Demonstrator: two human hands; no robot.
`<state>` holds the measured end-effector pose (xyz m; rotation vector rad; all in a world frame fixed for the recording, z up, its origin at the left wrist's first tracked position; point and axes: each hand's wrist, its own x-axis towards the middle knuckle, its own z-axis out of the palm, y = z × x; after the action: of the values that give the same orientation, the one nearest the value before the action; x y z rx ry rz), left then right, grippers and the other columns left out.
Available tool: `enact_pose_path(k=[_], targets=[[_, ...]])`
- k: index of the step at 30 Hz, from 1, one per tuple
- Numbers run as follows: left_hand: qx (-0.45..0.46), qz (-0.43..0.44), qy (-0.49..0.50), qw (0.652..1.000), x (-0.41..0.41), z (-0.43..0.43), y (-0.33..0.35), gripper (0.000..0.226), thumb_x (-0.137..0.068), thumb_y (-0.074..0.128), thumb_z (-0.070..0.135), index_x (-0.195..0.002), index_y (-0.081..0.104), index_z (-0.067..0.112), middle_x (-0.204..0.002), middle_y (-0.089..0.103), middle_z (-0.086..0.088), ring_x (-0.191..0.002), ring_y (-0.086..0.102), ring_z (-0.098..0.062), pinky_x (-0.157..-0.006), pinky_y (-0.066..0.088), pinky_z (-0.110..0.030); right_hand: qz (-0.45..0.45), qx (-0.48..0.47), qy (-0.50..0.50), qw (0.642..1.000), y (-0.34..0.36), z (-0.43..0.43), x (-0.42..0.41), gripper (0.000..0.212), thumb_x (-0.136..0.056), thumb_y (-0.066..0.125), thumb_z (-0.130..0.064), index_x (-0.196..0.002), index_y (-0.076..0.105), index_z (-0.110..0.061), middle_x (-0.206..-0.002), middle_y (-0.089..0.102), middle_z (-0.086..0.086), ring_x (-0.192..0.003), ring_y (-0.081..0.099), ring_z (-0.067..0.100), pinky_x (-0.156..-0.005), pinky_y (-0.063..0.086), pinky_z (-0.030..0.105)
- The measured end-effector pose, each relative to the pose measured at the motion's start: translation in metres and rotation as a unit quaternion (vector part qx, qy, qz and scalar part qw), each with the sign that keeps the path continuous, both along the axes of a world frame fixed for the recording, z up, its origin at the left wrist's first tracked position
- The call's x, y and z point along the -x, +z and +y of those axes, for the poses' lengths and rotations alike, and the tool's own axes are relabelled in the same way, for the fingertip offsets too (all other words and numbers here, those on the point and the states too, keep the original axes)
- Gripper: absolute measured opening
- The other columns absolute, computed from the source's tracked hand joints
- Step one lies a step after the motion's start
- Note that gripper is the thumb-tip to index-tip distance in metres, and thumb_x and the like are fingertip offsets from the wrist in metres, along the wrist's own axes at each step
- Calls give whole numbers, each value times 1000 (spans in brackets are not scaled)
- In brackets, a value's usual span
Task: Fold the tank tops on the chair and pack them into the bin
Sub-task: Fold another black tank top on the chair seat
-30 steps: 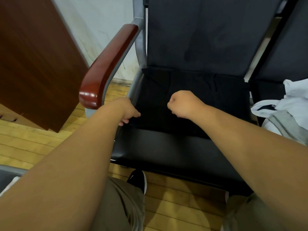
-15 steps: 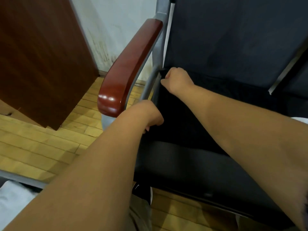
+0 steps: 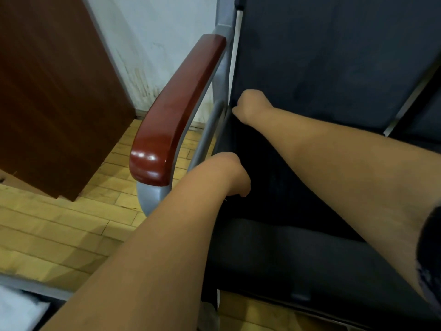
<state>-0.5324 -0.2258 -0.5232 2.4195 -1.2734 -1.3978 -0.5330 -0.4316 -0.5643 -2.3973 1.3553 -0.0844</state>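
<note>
Down in the near left corner, something white and blurry, too hard to tell, next to the yellow wood floor [image 3: 59, 223]. Flat on the dark chair seat [image 3: 286, 254], the black tank top [image 3: 274, 187], with the left hand [image 3: 235, 177] curled tight on its near left edge, just beside the shiny red-brown armrest [image 3: 176, 115]. Farther back, the right hand [image 3: 250, 106] curled tight on the far left corner of the cloth, right where the seat meets the chair back [image 3: 334, 56], with the white wall [image 3: 155, 32] and a brown wood panel [image 3: 47, 91] far off to the left.
</note>
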Motion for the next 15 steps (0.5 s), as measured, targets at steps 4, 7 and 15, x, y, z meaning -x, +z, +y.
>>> enact_pose_path(k=[4,7,15], targets=[[52,46,0,998,19,-8,4,16,-91,80,15,-99,66,11,-88,70,-10,-69,73,-20,-63,64,-30,-114,-2,-32,993,15,-22,39,33,-96,66,-17,-123,68,3,-105,73,18,-91,73,33,-82,64,46],[79,41,-33,995,40,-17,5,16,-89,81,17,-93,66,12,-84,71,-8,-66,72,-18,-54,58,-25,-184,-10,-55,981,23,-36,76,28,-95,69,-20,-122,65,-14,-107,70,9,-81,75,25,-73,66,43],[69,103,-83,989,111,-46,0,29,-95,81,18,-112,57,16,-97,72,-5,-71,74,-12,-52,55,-25,-241,-51,-91,965,15,-66,175,12,-98,70,-24,-104,72,-14,-101,74,2,-92,75,21,-75,62,31]])
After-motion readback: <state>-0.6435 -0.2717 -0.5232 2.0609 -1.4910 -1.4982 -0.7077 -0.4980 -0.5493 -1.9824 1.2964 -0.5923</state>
